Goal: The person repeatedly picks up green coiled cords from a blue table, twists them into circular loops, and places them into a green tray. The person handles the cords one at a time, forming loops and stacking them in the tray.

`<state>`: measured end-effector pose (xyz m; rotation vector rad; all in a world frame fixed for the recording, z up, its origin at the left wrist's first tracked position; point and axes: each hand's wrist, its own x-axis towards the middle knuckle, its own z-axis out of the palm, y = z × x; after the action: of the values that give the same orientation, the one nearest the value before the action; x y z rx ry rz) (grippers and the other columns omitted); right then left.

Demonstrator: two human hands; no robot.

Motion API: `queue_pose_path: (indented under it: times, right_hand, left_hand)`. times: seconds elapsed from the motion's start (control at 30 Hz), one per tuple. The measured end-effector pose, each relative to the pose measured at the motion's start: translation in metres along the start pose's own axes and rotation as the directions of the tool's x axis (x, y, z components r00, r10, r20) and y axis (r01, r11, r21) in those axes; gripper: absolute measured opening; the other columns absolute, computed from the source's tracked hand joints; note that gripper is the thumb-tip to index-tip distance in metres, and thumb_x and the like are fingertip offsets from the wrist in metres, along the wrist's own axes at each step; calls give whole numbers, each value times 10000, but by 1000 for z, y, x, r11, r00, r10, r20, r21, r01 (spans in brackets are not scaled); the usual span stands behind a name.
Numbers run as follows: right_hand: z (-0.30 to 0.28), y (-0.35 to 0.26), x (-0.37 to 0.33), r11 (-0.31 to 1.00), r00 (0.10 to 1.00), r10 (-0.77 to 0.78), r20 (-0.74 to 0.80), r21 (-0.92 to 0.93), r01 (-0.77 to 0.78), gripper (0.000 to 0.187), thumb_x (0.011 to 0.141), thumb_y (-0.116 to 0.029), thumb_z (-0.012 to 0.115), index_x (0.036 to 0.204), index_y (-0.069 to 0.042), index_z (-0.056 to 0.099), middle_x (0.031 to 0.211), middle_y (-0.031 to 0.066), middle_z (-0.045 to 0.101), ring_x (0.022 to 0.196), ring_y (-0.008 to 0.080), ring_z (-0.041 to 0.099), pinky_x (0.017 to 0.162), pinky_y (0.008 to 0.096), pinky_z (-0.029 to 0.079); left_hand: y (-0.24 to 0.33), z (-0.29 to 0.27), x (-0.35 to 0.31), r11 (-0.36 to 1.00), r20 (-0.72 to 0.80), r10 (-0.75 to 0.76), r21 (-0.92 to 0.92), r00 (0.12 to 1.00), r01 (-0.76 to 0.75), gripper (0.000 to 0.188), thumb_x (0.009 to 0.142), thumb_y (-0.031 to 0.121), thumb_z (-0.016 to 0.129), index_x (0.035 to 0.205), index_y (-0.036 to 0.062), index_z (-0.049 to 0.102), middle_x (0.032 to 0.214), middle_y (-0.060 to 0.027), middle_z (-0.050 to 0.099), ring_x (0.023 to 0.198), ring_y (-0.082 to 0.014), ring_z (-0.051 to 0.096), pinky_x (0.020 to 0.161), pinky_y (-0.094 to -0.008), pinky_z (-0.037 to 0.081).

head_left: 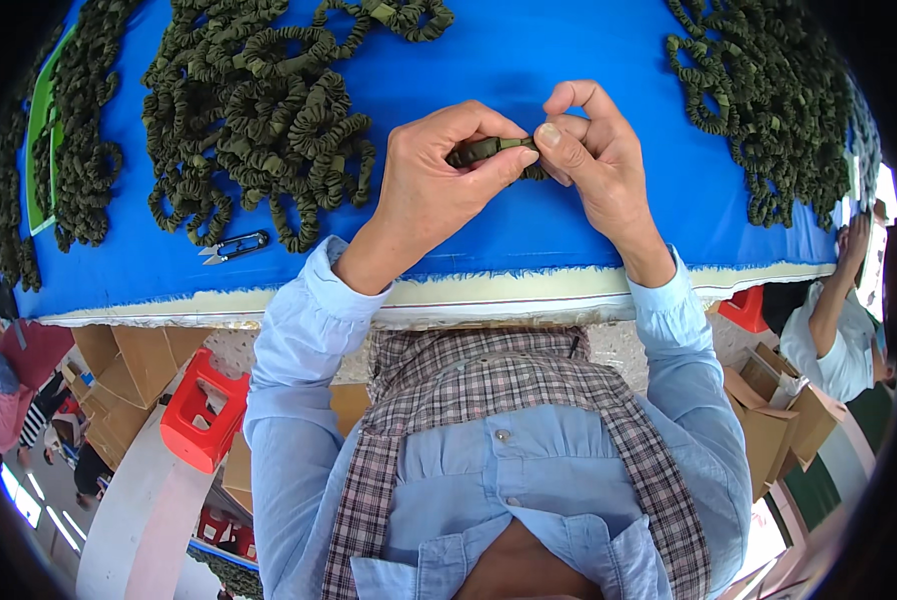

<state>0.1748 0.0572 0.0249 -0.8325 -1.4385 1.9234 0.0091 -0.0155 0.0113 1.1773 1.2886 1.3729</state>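
Observation:
A dark green gathered-fabric scrunchie [477, 152] is held up just above the blue cloth. My left hand [429, 165] grips it between thumb and fingers. My right hand [601, 165] pinches its other end with thumb and forefinger, the outer fingers curled and raised; the fingertips of both hands nearly meet there. Part of the scrunchie is hidden behind my fingers. To the left of my hands lies a large heap of similar scrunchies [269, 110]. Small thread snips [236, 247] with a dark handle rest near the table's front edge, blades pointing left.
Blue cloth [489, 235] covers the table. More scrunchies [759, 110] are heaped at the right, others [84, 130] at the far left beside a green-edged object [41, 130]. A red stool [204, 410] and cardboard boxes [769, 420] stand below. A co-worker's arm [837, 300] shows at right.

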Motion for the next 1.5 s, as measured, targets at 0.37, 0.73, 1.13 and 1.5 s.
queue_pose_path:
  times: [0.37, 0.73, 1.13, 1.5]
  right_hand:
    - [-7, -5, 1, 999, 999, -26, -29, 25, 27, 238, 915, -130, 641, 1059, -42, 473, 651, -26, 520, 576, 34, 405, 509, 205, 305]
    - [-8, -1, 4, 996, 997, -71, 19, -58, 72, 198, 925, -120, 624, 1058, -11, 526, 828, 53, 643, 741, 99, 601, 688, 228, 491]
    - [-37, -22, 20, 889, 968, -195, -160, -446, 105, 97, 882, -84, 651, 952, -17, 640, 879, 21, 660, 798, 74, 584, 703, 214, 461]
    - [-1, -54, 98, 143, 755, -529, 387, -837, 528, 103, 783, -122, 698, 871, -69, 682, 913, 88, 662, 934, 280, 583, 844, 376, 430]
  left_hand:
    - [-1, -1, 2, 993, 20, -43, -108, 999, 45, 88, 836, 44, 693, 899, 6, 645, 695, -18, 639, 583, -21, 537, 495, -173, 403]
    - [-1, -6, 9, 945, 85, -154, -279, 984, 172, 159, 929, 77, 574, 1045, -25, 611, 827, -50, 631, 683, -97, 579, 645, -248, 492]
    - [-17, -2, 12, 896, 28, -103, -432, 994, 105, 122, 917, 67, 593, 1020, 4, 579, 1008, -110, 650, 908, -180, 655, 818, -304, 520]
    - [-15, -14, 10, 834, -177, -255, -538, 951, 123, 157, 930, 66, 537, 1070, -6, 533, 1000, -124, 628, 876, -201, 657, 787, -323, 533]
